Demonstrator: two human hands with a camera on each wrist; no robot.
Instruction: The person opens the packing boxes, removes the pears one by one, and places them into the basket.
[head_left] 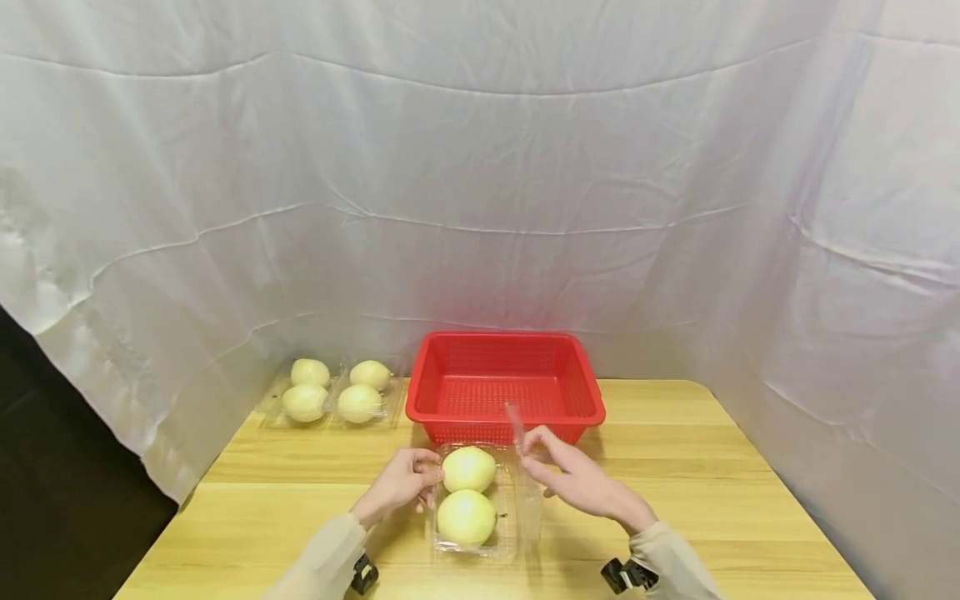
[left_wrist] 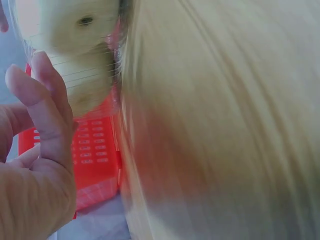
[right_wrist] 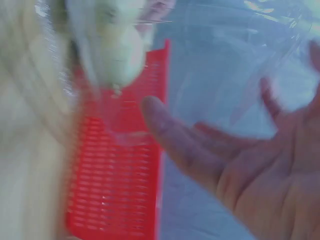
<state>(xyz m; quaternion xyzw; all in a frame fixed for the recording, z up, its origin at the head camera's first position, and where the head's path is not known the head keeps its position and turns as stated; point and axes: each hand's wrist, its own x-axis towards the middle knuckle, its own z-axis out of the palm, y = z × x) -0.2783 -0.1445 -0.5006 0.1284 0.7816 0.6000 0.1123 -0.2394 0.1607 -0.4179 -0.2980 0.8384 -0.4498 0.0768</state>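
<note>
The clear box (head_left: 508,497) lies on the wooden surface (head_left: 675,454), in front of the red basket (head_left: 506,418), and near to it. Two pale yellow melons (head_left: 467,518) sit inside this box, one nearer to the person and one farther. The lid (head_left: 531,507) stands raised along the right side of the box.

The left hand (head_left: 397,483) is at the left rim, with fingers loosely bent; I cannot tell whether it pinches the rim. The right hand (head_left: 573,479) is wide, with thumb and fingers spread, just beside the lid; whether they touch it is not clear.

At the back left of the surface, two more clear boxes (head_left: 392,410) stand side by side, each with two melons. Behind everything hangs a pale curtain (head_left: 480,167). Both wrist views are partly blurred.
</note>
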